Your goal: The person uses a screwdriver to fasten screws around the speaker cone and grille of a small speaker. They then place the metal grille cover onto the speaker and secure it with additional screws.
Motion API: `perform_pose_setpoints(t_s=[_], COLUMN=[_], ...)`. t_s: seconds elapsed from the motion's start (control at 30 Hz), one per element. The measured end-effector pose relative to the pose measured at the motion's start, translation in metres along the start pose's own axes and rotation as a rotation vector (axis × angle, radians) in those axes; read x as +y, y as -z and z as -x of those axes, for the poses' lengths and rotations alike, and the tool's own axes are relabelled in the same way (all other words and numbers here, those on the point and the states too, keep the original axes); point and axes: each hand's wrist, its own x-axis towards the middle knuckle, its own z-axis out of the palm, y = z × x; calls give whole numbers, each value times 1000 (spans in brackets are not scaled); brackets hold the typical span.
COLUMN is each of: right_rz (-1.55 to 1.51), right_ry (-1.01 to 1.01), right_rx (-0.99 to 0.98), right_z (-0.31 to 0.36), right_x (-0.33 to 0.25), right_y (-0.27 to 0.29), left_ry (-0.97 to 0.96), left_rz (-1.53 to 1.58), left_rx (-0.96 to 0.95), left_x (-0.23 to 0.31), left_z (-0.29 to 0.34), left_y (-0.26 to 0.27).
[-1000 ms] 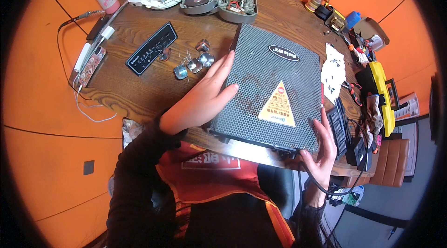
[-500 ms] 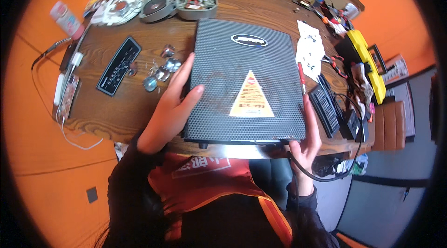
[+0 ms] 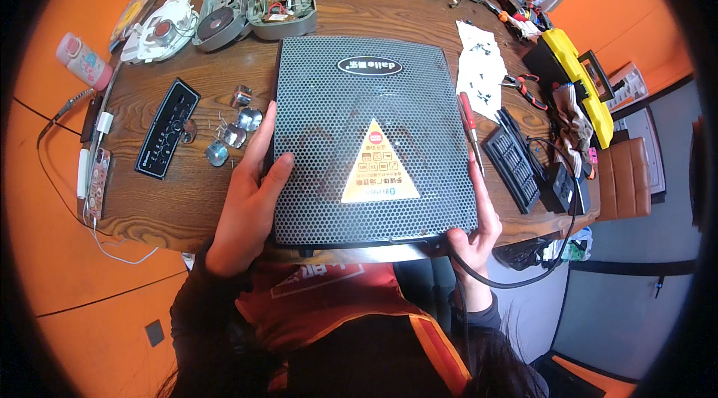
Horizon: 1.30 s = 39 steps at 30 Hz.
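Observation:
A boxy loudspeaker (image 3: 329, 174) with a grey perforated metal grille lies face up at the table's near edge. An oval badge (image 3: 369, 67) and a yellow triangular sticker (image 3: 380, 174) are on its grille. My left hand (image 3: 249, 200) grips the speaker's left side, thumb against the edge of the grille and fingers running down the side. At the near right corner, my right hand (image 3: 476, 226) holds the other side, its fingers partly hidden behind the casing. A black cable (image 3: 516, 284) loops past my right hand. The speaker's underside is hidden.
A black control panel (image 3: 168, 129) and several shiny small parts (image 3: 233, 135) lie left. Behind stands an opened grey case (image 3: 288, 24) with wiring. To the right are a red-handled screwdriver (image 3: 468, 118), white paper (image 3: 479, 73), a black bit tray (image 3: 511, 166), pliers (image 3: 529, 91) and a yellow toolbox (image 3: 572, 76).
The whole view has shifted, so the speaker and the table things on the left sit further left and lower. Both hands keep their hold on the speaker.

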Motion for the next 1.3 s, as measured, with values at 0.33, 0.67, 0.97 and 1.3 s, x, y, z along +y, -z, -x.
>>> perform_pose_setpoints(t_s=[0.33, 0.67, 0.97, 1.3], right_rz=[294, 809, 1044, 478], right_ry=[-252, -300, 565, 676], right_rx=[55, -177, -580, -328], right_z=[-64, -94, -72, -111], right_x=[17, 63, 83, 85], right_y=[38, 44, 60, 80], left_ry=[-36, -10, -22, -8], left_rz=[-38, 140, 137, 90], left_rx=[17, 24, 20, 34], left_x=[-2, -2, -7, -3], left_z=[-2, 1, -2, -1], left_y=[-2, -6, -4, -3])
